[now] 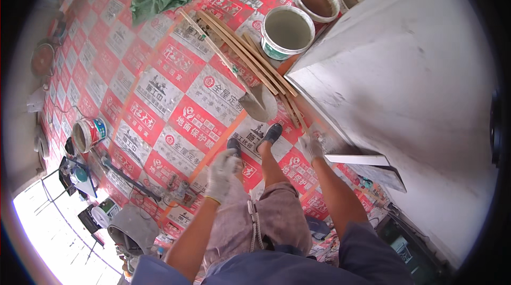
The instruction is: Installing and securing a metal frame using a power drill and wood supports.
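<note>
My left hand, in a pale work glove, is raised in front of my left thigh. Its fingers are bunched and blurred, so their grip does not show clearly. My right hand, gloved as well, hangs beside my right shin with fingers curled. The near end of a thin wooden strip meets its fingertips in the picture; whether the hand grips it I cannot tell. Beyond it lies a bundle of long wooden strips. A shovel rests along them, its grey blade just ahead of my feet.
Red and white checked protective sheeting covers the floor. Several buckets, including a white one, stand by a large pale slab on the right. A white-edged board leans near my right forearm. Left are a paint bucket and tools; farther off lies green cloth.
</note>
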The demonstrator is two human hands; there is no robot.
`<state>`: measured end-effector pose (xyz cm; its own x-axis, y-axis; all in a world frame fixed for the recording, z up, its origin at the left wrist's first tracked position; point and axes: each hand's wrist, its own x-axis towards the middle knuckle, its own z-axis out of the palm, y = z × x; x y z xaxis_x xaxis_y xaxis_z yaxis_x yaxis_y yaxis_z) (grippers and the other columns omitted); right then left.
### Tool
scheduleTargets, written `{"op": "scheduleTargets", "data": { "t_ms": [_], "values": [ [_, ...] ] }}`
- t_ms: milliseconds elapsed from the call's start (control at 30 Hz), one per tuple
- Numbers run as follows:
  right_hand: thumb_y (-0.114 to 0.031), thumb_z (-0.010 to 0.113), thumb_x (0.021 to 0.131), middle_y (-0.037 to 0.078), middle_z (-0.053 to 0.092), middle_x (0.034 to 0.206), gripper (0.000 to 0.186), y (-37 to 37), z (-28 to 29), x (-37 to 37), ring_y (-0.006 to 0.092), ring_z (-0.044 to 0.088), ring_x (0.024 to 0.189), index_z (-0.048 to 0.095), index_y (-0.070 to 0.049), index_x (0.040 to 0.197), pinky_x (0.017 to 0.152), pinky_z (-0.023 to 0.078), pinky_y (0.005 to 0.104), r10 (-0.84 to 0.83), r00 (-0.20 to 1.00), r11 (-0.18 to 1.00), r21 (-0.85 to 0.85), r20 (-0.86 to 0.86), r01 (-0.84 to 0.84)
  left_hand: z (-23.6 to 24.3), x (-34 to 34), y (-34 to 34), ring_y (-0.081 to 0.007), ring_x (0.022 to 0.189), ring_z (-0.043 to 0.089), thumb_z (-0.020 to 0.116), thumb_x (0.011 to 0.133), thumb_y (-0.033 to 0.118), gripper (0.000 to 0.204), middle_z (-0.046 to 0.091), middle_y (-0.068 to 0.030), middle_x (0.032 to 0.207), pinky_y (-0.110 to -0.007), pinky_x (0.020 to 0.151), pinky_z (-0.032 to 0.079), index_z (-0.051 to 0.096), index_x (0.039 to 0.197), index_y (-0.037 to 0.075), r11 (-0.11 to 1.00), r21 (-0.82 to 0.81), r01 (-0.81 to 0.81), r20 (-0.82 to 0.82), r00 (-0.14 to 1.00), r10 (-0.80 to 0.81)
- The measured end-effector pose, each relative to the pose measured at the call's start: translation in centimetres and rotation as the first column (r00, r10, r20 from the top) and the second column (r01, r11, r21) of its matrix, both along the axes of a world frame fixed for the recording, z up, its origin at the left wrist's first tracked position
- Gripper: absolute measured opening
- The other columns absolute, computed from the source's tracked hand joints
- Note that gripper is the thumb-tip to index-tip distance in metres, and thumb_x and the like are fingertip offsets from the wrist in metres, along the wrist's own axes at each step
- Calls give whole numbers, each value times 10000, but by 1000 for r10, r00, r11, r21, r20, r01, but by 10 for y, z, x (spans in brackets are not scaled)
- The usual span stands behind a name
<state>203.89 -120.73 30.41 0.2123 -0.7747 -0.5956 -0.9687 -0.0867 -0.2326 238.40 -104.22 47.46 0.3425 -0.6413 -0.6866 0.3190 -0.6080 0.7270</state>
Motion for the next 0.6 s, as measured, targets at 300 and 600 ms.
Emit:
{"op": "scheduleTargets", "data": {
  "t_ms": [300,600],
  "values": [
    [-400,425,1103,211,680,1306,515,-176,-245,182,335,660,1214,692,16,1248,1064,517,454,330,934,942,-105,133,-318,-167,-86,-68,-208,1006,703,641,1037,210,377,736,-165,1101,-362,895,551,643,1351,1,973,73,220,-72,974,-215],
    [-528,778,901,268,610,1388,867,-278,-476,215,430,619,1271,433,0,1496,1128,473,463,82,996,891,-446,-30,-87,-229,-42,-100,-145,1000,675,554,1076,114,332,716,-104,1095,-307,919,550,606,1351,-65,943,321,93,-530,843,97]
  ]
}}
